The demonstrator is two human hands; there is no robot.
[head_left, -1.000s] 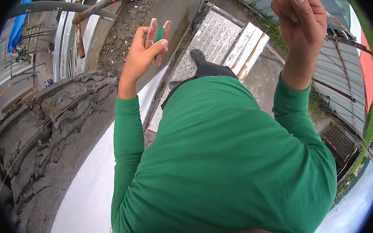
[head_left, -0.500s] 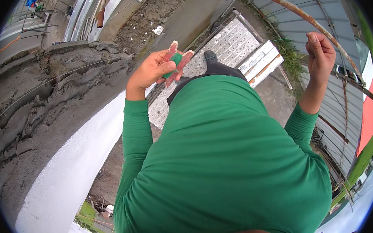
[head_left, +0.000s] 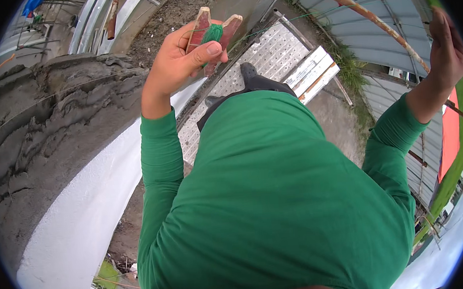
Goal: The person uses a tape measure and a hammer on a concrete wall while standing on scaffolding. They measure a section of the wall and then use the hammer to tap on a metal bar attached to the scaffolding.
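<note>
My left hand [head_left: 169, 63] is closed around a notched, reddish wooden string winder [head_left: 227, 33], its thumb pressed against the wound string. Green string [head_left: 212, 34] is wrapped round the winder's middle. From there a thin strand stretches right, across the walkway, toward my right hand [head_left: 447, 49]. That hand is raised at the far right with its fingers pinched together at the strand; the exact grip is dim near the picture's rim.
To the left runs a wall top covered in rough wet mortar [head_left: 63, 113], with a thin line along it. Below me lies a perforated metal scaffold plank [head_left: 273, 50]. A rusty pole [head_left: 356, 9] crosses at upper right before grey metal sheeting [head_left: 389, 15].
My right hand has moved outward and up to the right, drawing farther from the left. My left hand, with the winder, has risen a little and shifted slightly left.
</note>
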